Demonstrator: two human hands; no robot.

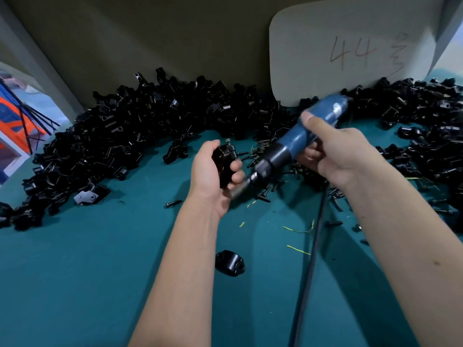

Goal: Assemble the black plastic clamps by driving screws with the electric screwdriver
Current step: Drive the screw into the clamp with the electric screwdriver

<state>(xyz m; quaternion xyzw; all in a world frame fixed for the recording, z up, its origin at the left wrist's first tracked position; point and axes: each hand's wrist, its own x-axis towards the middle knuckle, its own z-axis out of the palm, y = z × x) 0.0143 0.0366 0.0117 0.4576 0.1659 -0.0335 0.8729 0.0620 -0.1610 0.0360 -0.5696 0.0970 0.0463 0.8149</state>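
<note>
My left hand (213, 179) grips a black plastic clamp (223, 161) at the middle of the view, with a screw (228, 142) standing out of its top. My right hand (335, 154) holds the blue electric screwdriver (298, 141) slanted down to the left. Its metal tip (241, 189) points at the lower side of the clamp, close to my left fingers. A separate black clamp half (230, 262) lies flat on the green table below my left forearm.
Large heaps of black clamp parts (120, 136) arc round the back of the green table (87, 271), left to right. Loose screws (172, 203) lie scattered near the hands. The screwdriver's black cord (310, 259) runs toward me. A beige board (350, 51) marked 44 leans at the back.
</note>
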